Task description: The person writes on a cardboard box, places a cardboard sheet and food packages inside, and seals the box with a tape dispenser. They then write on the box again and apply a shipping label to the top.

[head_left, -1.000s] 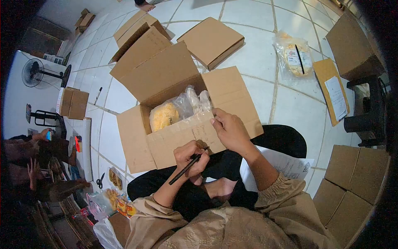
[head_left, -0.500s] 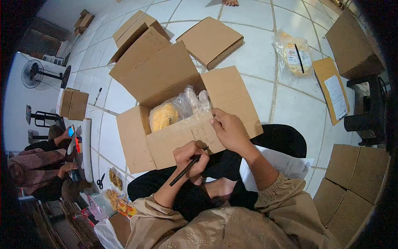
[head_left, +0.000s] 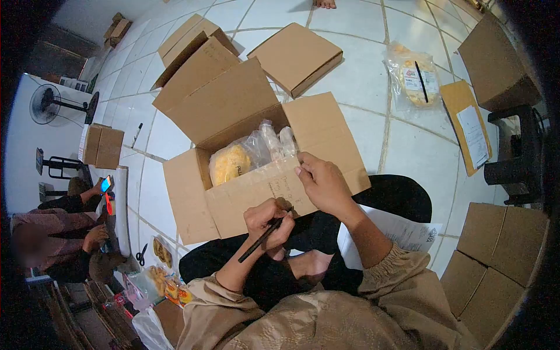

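My left hand (head_left: 268, 221) is closed around a black marker (head_left: 261, 241), its tip at the front flap (head_left: 245, 204) of an open cardboard box. Handwriting shows on that flap. My right hand (head_left: 324, 182) pinches the flap's upper edge, right of the writing. Inside the box lie a clear bag of yellow food (head_left: 229, 165) and wrapped pale items (head_left: 271, 142). The box rests over my crossed legs, with its other flaps folded out.
A closed flat box (head_left: 296, 57) and another open box stand beyond. At right are a bagged item (head_left: 415, 81) with a pen on it, a clipboard (head_left: 466, 131), a black stool (head_left: 513, 154) and cartons. A person holding a phone (head_left: 106, 184) sits at left, near scissors (head_left: 142, 255).
My hands and the box have barely moved. At left, the other person's phone is tilted differently and their lower hand has moved slightly.
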{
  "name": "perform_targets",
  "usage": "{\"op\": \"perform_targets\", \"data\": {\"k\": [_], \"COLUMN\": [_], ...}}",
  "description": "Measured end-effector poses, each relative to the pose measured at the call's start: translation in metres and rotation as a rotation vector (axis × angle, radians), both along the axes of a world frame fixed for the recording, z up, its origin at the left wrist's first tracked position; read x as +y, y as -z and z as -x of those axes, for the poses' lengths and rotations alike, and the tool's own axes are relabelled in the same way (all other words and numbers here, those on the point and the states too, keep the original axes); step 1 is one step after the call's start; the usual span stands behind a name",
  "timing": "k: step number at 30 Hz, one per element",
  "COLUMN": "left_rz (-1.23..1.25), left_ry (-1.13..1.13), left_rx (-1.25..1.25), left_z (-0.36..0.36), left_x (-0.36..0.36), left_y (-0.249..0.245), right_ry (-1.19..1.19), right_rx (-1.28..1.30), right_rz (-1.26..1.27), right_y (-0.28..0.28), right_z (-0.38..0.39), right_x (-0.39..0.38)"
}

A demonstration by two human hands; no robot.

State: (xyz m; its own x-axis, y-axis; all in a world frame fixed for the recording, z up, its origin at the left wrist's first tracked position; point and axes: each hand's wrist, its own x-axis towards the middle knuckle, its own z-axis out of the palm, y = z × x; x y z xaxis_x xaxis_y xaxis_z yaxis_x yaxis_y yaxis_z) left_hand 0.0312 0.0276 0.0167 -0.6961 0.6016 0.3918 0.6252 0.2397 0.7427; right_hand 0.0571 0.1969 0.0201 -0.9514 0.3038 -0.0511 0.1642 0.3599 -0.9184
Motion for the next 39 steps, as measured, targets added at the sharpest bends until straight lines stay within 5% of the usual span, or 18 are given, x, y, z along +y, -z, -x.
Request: {"op": "perform_targets", "data": {"k": [39], "left_rz": [0.026], "left_ry": [0.042], "left_rx": [-0.011], "left_z": [-0.0005], "left_x": [-0.0011], "left_y": [0.0064], "right_ry": [0.006], "right_rx": [0.013], "right_rz": [0.013], "right_y": [0.0009], "right_z": [0.0003], "right_x": [-0.0008]}}
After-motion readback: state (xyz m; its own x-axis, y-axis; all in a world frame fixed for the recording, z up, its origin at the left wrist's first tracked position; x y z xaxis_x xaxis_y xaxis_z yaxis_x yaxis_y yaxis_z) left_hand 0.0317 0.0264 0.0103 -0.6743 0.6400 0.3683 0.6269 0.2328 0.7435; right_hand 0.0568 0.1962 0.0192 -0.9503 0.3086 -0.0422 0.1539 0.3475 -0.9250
